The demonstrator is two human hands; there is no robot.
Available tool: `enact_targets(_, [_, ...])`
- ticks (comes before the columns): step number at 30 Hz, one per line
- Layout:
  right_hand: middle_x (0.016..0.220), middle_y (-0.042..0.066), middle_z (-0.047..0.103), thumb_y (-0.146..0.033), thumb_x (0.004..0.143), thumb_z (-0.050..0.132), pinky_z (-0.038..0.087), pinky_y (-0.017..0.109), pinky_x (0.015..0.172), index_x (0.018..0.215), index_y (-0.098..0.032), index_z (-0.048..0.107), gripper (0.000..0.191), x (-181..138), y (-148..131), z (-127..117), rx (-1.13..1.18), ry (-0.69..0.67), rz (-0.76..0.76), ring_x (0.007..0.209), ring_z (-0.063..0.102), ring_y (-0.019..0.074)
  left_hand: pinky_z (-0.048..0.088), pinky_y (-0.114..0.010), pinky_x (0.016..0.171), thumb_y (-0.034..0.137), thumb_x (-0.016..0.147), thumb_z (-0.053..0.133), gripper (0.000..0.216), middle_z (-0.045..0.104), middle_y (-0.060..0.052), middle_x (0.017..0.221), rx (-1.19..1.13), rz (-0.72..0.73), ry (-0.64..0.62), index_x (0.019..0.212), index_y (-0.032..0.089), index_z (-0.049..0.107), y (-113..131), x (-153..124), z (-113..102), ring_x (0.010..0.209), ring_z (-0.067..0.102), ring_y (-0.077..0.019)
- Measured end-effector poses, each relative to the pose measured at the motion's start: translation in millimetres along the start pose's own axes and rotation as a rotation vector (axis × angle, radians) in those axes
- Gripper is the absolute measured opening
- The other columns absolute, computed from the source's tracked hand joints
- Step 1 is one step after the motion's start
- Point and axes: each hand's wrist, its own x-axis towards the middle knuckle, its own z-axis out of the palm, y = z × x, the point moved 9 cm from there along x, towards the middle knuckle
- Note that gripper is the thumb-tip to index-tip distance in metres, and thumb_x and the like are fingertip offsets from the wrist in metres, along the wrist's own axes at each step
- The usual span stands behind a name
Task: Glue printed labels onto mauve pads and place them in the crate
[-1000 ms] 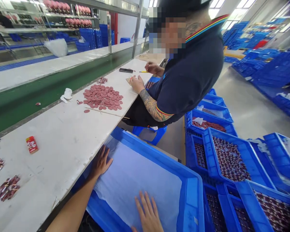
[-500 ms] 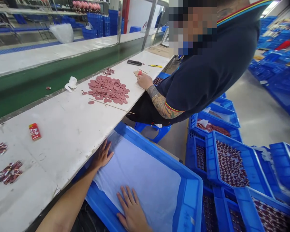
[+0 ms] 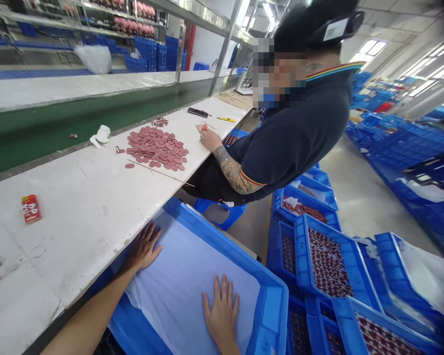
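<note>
A white sheet lines the bottom of a blue plastic crate beside the table edge. My left hand lies with fingers spread on the sheet's far left edge, its fingertips close under the tabletop. Flat on the sheet nearer the front right is my right hand, its fingers apart. Neither hand grips anything. Creases run across the sheet between the two hands.
The white table bears a pile of dark red discs, a red packet and a yellow cutter. A co-worker sits beyond my crate. Blue crates of small dark parts stand at the right.
My right hand has slid to the right across the sheet, its fingers now pointing straight ahead. My left hand stays at the left edge. The camera view has tilted up and turned right.
</note>
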Motion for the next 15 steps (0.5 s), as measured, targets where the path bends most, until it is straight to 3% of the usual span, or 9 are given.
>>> enact_targets(6, [0.162, 0.02, 0.037, -0.052, 0.095, 0.048, 0.024, 0.062, 0.118, 0.154, -0.011, 0.038, 0.073, -21, 44, 4, -0.06, 0.076, 0.217, 0.15, 0.028, 0.0381, 0.036, -0.066, 0.115, 0.039, 0.093, 0.063, 0.059, 0.037, -0.014, 0.161, 0.034, -0.026, -0.031, 0.147, 0.024, 0.045, -3, 1, 6, 0.145, 0.038, -0.0382])
enact_targets(11, [0.158, 0.027, 0.04, -0.053, 0.094, 0.028, 0.033, 0.067, 0.109, 0.151, -0.003, 0.044, 0.077, -34, 48, 10, -0.034, 0.146, 0.251, 0.145, 0.035, 0.0475, 0.034, -0.067, 0.115, 0.044, 0.093, 0.062, 0.063, 0.038, -0.015, 0.16, 0.083, -0.071, -0.045, 0.149, 0.023, 0.043, 3, 1, 17, 0.144, 0.039, -0.0386])
enact_targets(13, [0.157, 0.024, 0.044, -0.051, 0.094, 0.03, 0.035, 0.067, 0.108, 0.148, -0.006, 0.051, 0.073, -45, 45, 13, -0.03, 0.177, 0.236, 0.143, 0.039, 0.0473, 0.032, -0.067, 0.117, 0.045, 0.093, 0.062, 0.063, 0.038, -0.014, 0.161, 0.087, -0.068, -0.04, 0.149, 0.023, 0.043, 8, -3, 18, 0.146, 0.037, -0.0383])
enact_targets(15, [0.154, 0.023, 0.048, -0.047, 0.093, 0.035, 0.037, 0.067, 0.107, 0.151, -0.009, 0.046, 0.071, -56, 43, 12, -0.045, 0.222, 0.233, 0.141, 0.045, 0.0463, 0.029, -0.067, 0.118, 0.046, 0.093, 0.062, 0.063, 0.038, -0.015, 0.161, 0.08, -0.079, -0.02, 0.148, 0.021, 0.045, 12, -7, 13, 0.148, 0.035, -0.0386])
